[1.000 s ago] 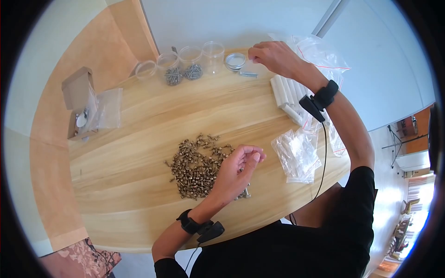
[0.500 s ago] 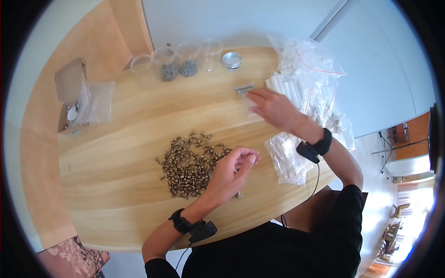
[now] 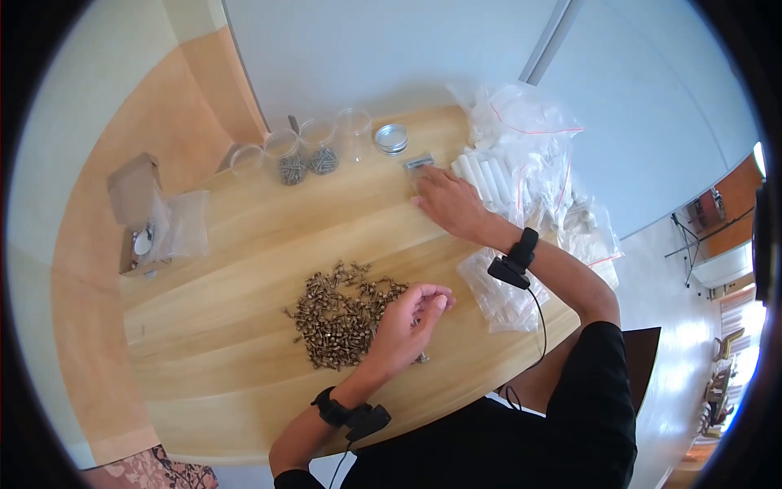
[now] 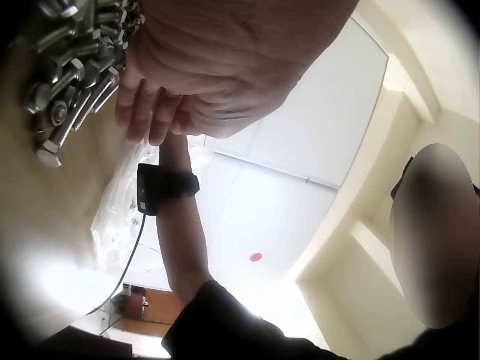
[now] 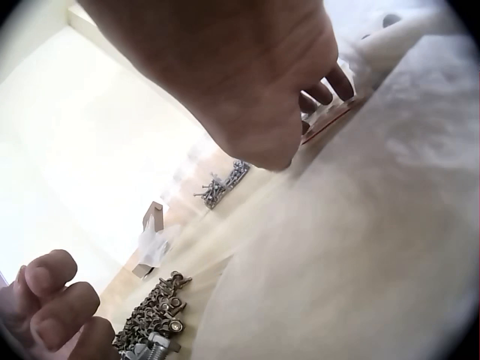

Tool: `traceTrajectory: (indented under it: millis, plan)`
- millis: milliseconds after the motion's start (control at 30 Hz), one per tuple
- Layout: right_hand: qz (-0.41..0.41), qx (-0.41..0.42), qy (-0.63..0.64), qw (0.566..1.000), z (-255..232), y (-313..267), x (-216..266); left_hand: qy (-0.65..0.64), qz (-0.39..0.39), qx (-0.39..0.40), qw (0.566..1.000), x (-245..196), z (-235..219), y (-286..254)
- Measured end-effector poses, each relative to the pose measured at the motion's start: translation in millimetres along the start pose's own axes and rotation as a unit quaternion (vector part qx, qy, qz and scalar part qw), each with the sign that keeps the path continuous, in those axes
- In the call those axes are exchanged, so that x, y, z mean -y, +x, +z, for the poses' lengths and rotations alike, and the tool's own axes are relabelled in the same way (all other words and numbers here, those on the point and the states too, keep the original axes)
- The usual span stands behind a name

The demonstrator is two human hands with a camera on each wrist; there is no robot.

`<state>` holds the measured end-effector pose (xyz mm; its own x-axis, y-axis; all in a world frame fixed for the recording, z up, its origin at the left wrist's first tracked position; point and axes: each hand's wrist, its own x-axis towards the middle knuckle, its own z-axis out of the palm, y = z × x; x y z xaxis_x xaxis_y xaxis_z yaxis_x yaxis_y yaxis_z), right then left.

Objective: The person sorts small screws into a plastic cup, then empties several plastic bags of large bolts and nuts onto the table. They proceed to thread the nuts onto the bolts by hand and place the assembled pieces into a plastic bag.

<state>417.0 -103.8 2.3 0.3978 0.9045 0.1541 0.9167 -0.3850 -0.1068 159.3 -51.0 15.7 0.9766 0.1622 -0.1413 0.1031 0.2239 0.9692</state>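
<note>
In the head view, the left hand point(image 3: 403, 330) rests beside a pile of brownish bolts point(image 3: 338, 318), its fingers loosely curled with nothing visible in them. The left wrist view shows the same hand point(image 4: 225, 60) close to shiny hex bolts point(image 4: 71, 82). Farther back, the right hand point(image 3: 456, 204) lies palm down with spread, fairly straight fingers at a small clear packet point(image 3: 418, 161) with silvery pieces at its far end; the hand covers much of the near part. The right wrist view shows this hand point(image 5: 247, 82) low over plastic with a red stripe.
Clear cups point(image 3: 319, 134), some with screws, stand at the back beside stacked metal lids point(image 3: 392, 138). White rolls point(image 3: 489, 178) and clear bags point(image 3: 538, 122) lie at the right. An opened cardboard box point(image 3: 134, 191) and a flat bag sit at the left.
The right hand has come from above the table's back edge down to the small packet. The packet shifted nearer the person, then back toward the lids. The left hand stays by the bolts.
</note>
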Motion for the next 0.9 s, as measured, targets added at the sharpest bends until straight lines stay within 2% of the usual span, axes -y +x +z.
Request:
traceTrajectory:
  millis: [133, 200, 333, 533, 633, 700, 733, 800, 900]
  plan:
    - [0.023, -0.013, 0.001, 1.000, 10, 0, -6, 0.008, 0.003, 0.005, 1.000, 2, 1, 0]
    - [-0.007, -0.074, -0.079, 0.994, 22, 2, -9, 0.011, 0.001, 0.007, 1.000, 2, 1, 0]
    - [0.014, -0.053, -0.047, 0.997, 23, 6, -12, 0.012, -0.008, 0.014, 1.000, -2, 3, -1]
    - [0.015, -0.088, -0.096, 0.991, 32, 10, -10, 0.010, -0.012, 0.024, 1.000, -3, 5, -2]
    - [0.024, -0.066, -0.091, 0.993, 22, 10, 1, 0.007, -0.013, 0.027, 1.000, -2, 6, -2]
    - [0.084, 0.042, -0.107, 0.990, 6, 11, 12, 0.010, -0.013, 0.027, 0.999, -2, 5, -3]
    - [0.083, 0.043, -0.106, 0.990, 7, 12, 10, 0.014, -0.012, 0.027, 0.999, -4, 5, -3]
    - [0.012, -0.054, -0.074, 0.996, 9, 12, 0, 0.016, -0.011, 0.026, 0.999, -4, 4, -3]
    - [0.012, -0.048, -0.108, 0.993, 18, 12, 1, 0.010, -0.012, 0.025, 1.000, -3, 4, -2]
